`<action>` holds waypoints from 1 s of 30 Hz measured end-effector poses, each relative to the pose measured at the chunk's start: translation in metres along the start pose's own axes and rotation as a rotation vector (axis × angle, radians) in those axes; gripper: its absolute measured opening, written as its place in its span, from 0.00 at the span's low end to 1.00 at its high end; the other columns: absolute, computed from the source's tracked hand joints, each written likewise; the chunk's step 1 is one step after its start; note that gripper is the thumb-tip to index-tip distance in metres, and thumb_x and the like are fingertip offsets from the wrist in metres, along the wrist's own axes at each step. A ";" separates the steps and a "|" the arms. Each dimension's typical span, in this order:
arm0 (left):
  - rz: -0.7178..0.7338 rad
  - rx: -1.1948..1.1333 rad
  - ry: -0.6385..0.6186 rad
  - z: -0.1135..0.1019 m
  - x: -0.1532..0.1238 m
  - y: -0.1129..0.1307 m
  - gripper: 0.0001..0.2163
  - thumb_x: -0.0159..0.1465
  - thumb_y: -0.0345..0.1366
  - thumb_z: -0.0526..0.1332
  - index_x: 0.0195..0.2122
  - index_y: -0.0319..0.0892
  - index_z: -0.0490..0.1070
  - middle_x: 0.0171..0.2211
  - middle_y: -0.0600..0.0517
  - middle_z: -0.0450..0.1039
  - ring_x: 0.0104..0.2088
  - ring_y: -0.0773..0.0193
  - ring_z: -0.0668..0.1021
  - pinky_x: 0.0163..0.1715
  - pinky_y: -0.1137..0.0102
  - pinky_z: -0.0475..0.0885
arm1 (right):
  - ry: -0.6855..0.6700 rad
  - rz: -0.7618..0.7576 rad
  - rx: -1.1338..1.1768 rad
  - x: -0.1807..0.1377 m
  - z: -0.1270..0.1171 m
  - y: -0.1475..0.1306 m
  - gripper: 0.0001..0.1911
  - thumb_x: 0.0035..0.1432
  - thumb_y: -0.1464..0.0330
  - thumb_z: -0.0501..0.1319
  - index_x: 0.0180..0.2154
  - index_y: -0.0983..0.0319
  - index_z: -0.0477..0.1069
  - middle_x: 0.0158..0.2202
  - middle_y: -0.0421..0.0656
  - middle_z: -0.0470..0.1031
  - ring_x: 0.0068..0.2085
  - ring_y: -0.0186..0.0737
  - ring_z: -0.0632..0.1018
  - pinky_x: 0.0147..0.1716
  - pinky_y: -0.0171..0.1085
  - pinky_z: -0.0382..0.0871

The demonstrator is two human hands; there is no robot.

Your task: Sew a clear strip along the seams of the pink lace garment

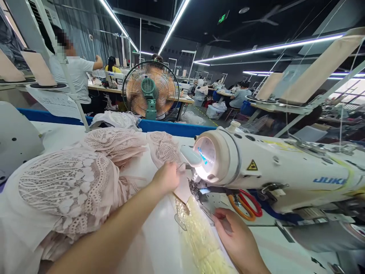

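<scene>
My left hand (166,177) is closed at the edge of a pale pink lace piece (164,147), just left of the needle area of a white sewing machine (256,167). A plain pink flap (182,189) of fabric reaches from that hand toward the presser foot. My right hand (238,238) is lower and to the right, thumb and finger pinched together by a thin metal edge at the machine bed. What lies between those fingertips is too small to make out. Scissors (245,205) with orange and red handles rest behind my right hand, under the machine arm.
Stacked lace pieces (68,186) cover the table's left side. Yellowish clear tape (199,243) runs along the front of the bed. A large fan (151,90) stands beyond the blue table edge (171,128). Thread cones (40,68) flank the table; a person in white (72,76) sits at back left.
</scene>
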State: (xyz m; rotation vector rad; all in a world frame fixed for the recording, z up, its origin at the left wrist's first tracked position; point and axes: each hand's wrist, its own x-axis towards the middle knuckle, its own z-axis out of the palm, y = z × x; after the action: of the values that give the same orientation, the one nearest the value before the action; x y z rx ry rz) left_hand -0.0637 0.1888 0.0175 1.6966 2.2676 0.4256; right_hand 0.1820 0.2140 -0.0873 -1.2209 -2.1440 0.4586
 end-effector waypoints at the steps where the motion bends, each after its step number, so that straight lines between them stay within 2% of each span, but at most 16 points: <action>1: 0.002 -0.007 -0.002 0.005 0.006 0.000 0.12 0.63 0.32 0.53 0.46 0.43 0.68 0.48 0.47 0.69 0.43 0.60 0.76 0.39 0.72 0.69 | 0.001 -0.008 -0.004 0.000 -0.001 -0.001 0.12 0.57 0.57 0.55 0.35 0.57 0.70 0.33 0.43 0.76 0.36 0.46 0.78 0.33 0.43 0.75; 4: -0.036 0.024 -0.016 0.022 0.019 -0.002 0.16 0.61 0.38 0.58 0.50 0.42 0.67 0.48 0.44 0.69 0.43 0.54 0.76 0.37 0.68 0.70 | 0.016 -0.043 -0.021 0.000 -0.003 -0.005 0.11 0.57 0.58 0.55 0.34 0.57 0.70 0.32 0.44 0.77 0.35 0.46 0.78 0.32 0.43 0.75; 7: -0.082 0.072 -0.004 0.030 0.025 -0.010 0.13 0.63 0.34 0.53 0.47 0.39 0.69 0.46 0.41 0.70 0.42 0.50 0.77 0.35 0.65 0.70 | 0.039 -0.081 -0.036 0.000 -0.005 -0.006 0.11 0.57 0.58 0.55 0.34 0.57 0.70 0.31 0.43 0.77 0.34 0.46 0.79 0.32 0.42 0.75; 10: -0.083 0.099 0.022 0.029 0.031 -0.020 0.13 0.64 0.30 0.49 0.45 0.40 0.70 0.44 0.42 0.71 0.42 0.53 0.76 0.36 0.66 0.69 | 0.053 -0.106 -0.066 0.000 -0.006 -0.006 0.10 0.57 0.59 0.55 0.33 0.57 0.70 0.31 0.43 0.77 0.33 0.46 0.79 0.31 0.42 0.75; 15: -0.086 0.108 0.067 0.024 0.037 -0.028 0.15 0.63 0.26 0.47 0.44 0.40 0.70 0.44 0.43 0.71 0.42 0.54 0.76 0.35 0.66 0.69 | 0.036 -0.116 -0.108 0.002 -0.006 -0.005 0.10 0.58 0.59 0.55 0.34 0.57 0.70 0.31 0.43 0.78 0.34 0.45 0.79 0.32 0.41 0.75; 23: -0.083 0.080 0.135 0.026 0.039 -0.034 0.14 0.65 0.30 0.47 0.44 0.42 0.69 0.43 0.44 0.71 0.40 0.53 0.77 0.34 0.65 0.70 | 0.004 -0.109 -0.147 0.000 -0.009 -0.010 0.10 0.59 0.60 0.55 0.34 0.57 0.70 0.32 0.42 0.78 0.33 0.42 0.79 0.31 0.36 0.75; 30: -0.110 0.044 0.141 0.023 0.040 -0.035 0.14 0.65 0.29 0.46 0.44 0.42 0.70 0.44 0.43 0.69 0.40 0.52 0.77 0.34 0.63 0.70 | -0.029 -0.106 -0.166 0.001 -0.008 -0.003 0.11 0.59 0.59 0.55 0.34 0.57 0.70 0.33 0.43 0.78 0.35 0.44 0.79 0.33 0.38 0.75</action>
State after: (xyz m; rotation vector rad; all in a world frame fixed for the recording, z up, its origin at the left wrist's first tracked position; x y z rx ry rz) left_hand -0.0964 0.2197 -0.0187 1.5981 2.4737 0.4882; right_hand 0.1851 0.2131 -0.0798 -1.1883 -2.2956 0.2586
